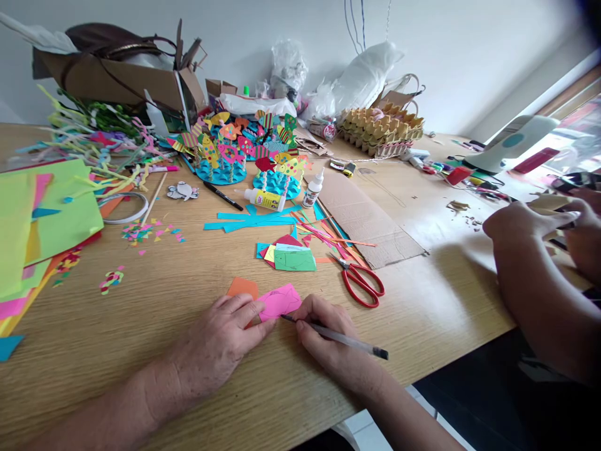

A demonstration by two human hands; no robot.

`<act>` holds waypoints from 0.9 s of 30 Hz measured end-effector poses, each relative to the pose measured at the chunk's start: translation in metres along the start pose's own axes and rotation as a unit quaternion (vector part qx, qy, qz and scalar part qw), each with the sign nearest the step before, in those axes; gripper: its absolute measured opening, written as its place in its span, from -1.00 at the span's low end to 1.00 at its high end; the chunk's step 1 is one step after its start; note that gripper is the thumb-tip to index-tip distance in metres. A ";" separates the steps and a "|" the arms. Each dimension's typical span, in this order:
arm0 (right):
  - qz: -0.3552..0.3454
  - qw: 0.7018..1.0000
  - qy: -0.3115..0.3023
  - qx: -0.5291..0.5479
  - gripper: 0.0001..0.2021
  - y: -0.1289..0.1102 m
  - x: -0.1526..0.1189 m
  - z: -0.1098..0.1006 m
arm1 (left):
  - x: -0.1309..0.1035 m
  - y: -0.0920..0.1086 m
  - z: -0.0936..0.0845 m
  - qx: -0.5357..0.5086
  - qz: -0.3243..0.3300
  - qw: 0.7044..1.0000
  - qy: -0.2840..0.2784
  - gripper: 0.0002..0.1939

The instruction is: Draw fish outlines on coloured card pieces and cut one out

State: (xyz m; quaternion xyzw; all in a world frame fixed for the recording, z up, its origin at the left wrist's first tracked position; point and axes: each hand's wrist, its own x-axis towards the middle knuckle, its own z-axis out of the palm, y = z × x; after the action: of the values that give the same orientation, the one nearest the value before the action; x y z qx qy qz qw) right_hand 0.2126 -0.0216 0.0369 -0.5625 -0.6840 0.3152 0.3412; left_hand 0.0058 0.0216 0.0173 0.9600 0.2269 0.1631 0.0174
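On the table in front of me lies a pink paper piece (287, 298) with a fish outline drawn on it. My left hand (230, 327) rests over its left end, fingers laid out and pressing it down. Partly under those fingers is an orange paper piece (243, 288). A pen (347, 340) is pinched in my right hand (328, 335), its tip at the lower edge of the pink paper. Just beyond is a small stack of coloured paper pieces (295, 259), green on top with a drawn outline. Red-handled scissors (361, 283) lie to the right of it.
Paper fish decorations (230, 153) stand beyond, with glue bottles (313, 189), blue strips (248, 220) and a cardboard sheet (370, 219) nearby. Coloured sheets (70, 207) and confetti (141, 232) lie left. At right are another person's hands (526, 219) and a glue gun (511, 144).
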 end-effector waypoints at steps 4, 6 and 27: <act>0.003 1.000 0.001 -0.003 -0.89 0.001 0.000 0.000 | 0.000 0.000 0.001 -0.005 0.000 1.000 0.002 -0.70; 0.001 1.000 -0.001 -0.006 -0.89 0.002 0.000 0.000 | -0.001 0.000 0.002 -0.007 -0.005 1.000 0.002 -0.69; -0.004 1.000 0.009 -0.003 -0.86 0.000 0.000 -0.001 | -0.001 0.001 0.000 -0.009 -0.014 1.000 -0.010 -0.69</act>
State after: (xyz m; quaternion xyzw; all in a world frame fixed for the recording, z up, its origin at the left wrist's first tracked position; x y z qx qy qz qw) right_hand 0.2136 -0.0214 0.0373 -0.5634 -0.6843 0.3067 0.3469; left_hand 0.0057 0.0202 0.0173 0.9582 0.2385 0.1552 0.0304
